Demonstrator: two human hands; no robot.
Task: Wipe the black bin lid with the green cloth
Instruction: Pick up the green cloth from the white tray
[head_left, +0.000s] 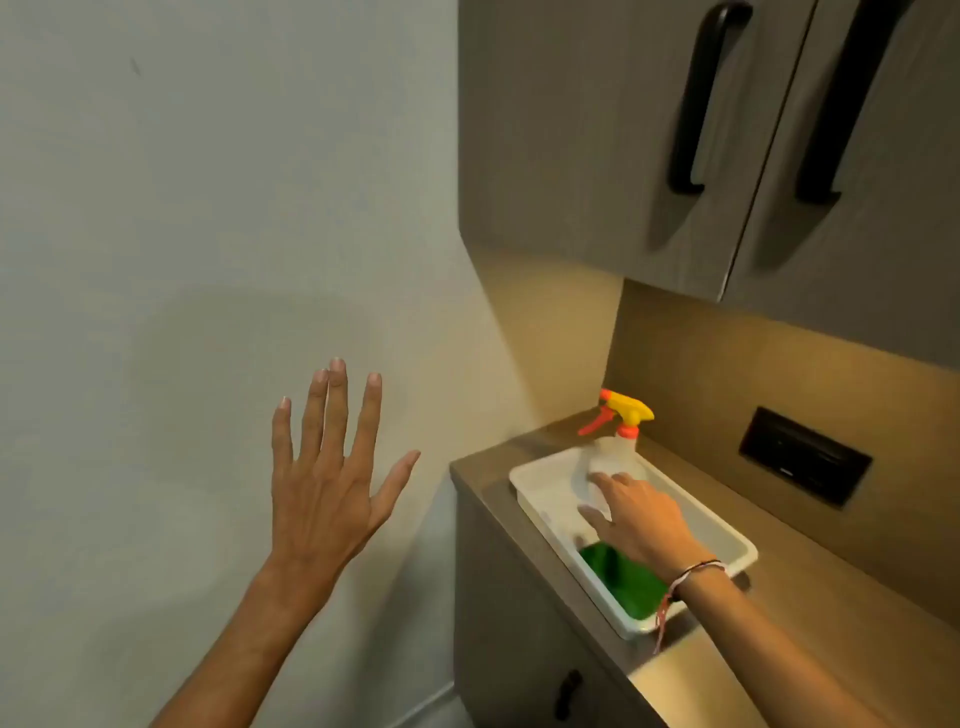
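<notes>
On a narrow counter (810, 587) beneath wall cabinets (597, 135), a white plastic tray (535, 499) keeps the cleaning kit together within easy reach: a clear spray bottle (608, 457) with a yellow and orange trigger stands at its far end, and the green cloth (626, 582) lies crumpled at the near end. A person's right hand (639, 514) reaches over the tray above the cloth, fingers loosely extended toward the base of the bottle; motion blur makes it hard to say whether the fingertips touch the bottle, and nothing is visibly gripped. A thread bracelet (685, 582) hangs at that wrist, just over the cloth. The left hand (322, 483) is raised in front of the bare wall (182, 208), palm away, fingers spread wide and holding nothing, most likely kept clear for balance while the other hand reaches. The black bin lid is not in view. Wiping has not begun; judging by the reach, supplies are being collected first, and the cloth lies untouched in the tray.
</notes>
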